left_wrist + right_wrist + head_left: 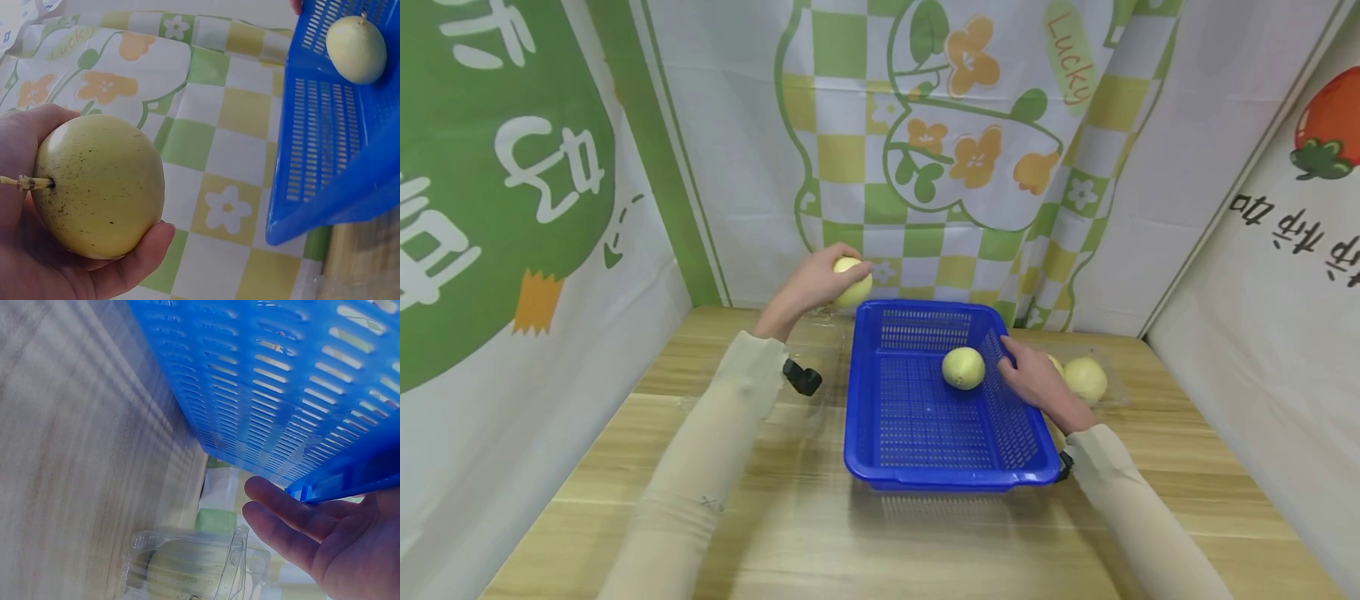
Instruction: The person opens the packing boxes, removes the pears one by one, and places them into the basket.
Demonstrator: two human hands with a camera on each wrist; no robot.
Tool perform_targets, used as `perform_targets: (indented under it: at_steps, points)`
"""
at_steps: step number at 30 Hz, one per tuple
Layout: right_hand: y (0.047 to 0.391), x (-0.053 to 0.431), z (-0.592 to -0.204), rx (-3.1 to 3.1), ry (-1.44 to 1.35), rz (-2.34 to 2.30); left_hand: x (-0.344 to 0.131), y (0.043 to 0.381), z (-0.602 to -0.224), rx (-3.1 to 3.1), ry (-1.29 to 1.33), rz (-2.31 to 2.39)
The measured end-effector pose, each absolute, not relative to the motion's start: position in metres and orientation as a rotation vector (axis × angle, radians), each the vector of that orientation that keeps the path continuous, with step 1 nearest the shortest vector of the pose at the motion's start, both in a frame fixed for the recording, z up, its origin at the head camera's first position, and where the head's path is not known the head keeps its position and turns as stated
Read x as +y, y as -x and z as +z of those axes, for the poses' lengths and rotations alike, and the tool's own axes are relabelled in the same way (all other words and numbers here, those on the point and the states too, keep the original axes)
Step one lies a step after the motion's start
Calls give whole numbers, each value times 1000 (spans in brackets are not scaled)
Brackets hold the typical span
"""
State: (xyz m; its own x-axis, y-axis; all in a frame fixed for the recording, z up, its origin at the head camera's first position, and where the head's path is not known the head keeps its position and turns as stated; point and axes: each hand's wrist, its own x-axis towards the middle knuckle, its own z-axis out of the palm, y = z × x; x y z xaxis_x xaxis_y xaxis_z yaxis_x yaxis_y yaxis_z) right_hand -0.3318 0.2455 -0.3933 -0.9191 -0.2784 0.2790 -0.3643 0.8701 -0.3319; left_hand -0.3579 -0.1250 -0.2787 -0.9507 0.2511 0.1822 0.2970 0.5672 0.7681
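Observation:
My left hand [820, 279] holds a yellow passion fruit [103, 187] beyond the back left corner of a blue plastic basket [925, 475]. In the left wrist view, fingers and thumb curl round it; its stem points left and dark specks dot the skin. Inside the basket lies another yellow passion fruit [963, 368], near the right wall. My right hand [1037, 379] grips the basket's right rim. In the right wrist view, some of its fingers [281, 534] extend outside the slotted wall, below the rim; the thumb is hidden there.
Right of the basket, partly behind my right hand, a clear plastic box [1120, 392] holds more yellow fruit [1086, 380]. Another clear plastic container [808, 417] stands left, partly behind my left arm. A printed cloth [842, 158] hangs behind the wooden table [760, 517].

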Motion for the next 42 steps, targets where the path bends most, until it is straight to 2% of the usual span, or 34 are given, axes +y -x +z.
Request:
perform_targets:
  at_steps: [23, 36, 42]
  points:
    - [330, 244, -393, -2826, -495, 560, -72, 366, -281, -2778, 532, -1388]
    - [330, 244, -391, -2823, -514, 534, -37, 374, -302, -2818, 597, -945]
    - [329, 243, -391, -2842, -518, 538, -25, 376, -314, -2858, 574, -934]
